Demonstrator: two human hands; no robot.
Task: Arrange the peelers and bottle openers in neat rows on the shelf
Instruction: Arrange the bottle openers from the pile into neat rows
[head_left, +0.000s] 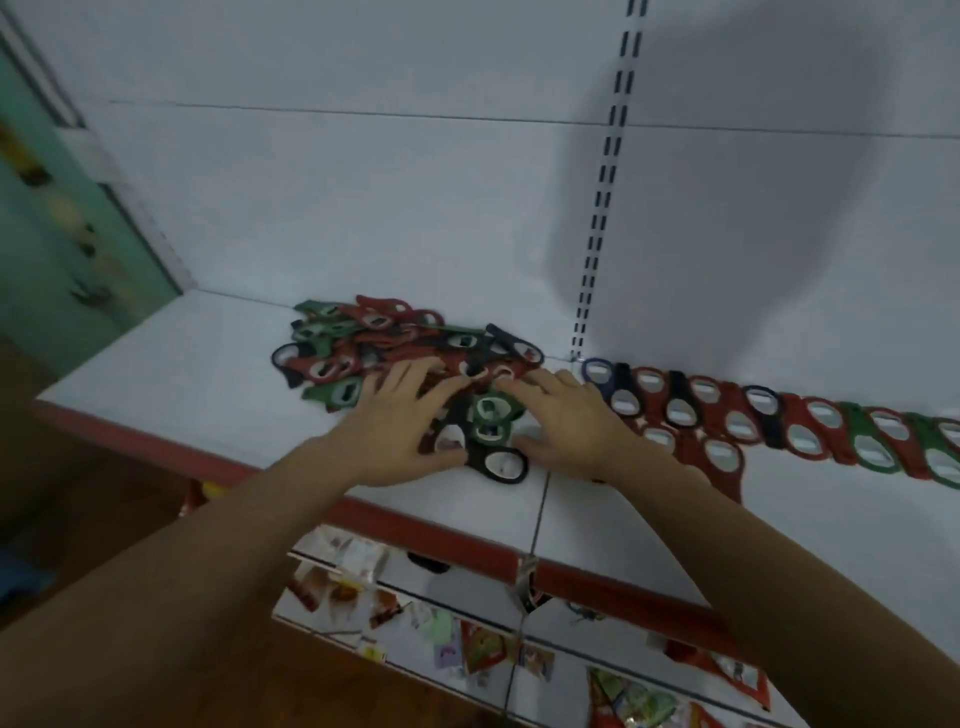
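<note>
Toward the back edge of the shelf (156, 374), left hand (400, 415) and right hand (566, 421) press the loose pile (374, 343), fingers (415, 371) spread flat, gripping nothing. Best to pinch one opener (501, 462) at a time and butt it against the rows (779, 421) running rightward.

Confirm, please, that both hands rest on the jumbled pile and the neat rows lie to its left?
No: in the head view the neat rows lie right of the jumbled pile; left hand and right hand rest on it.
</note>
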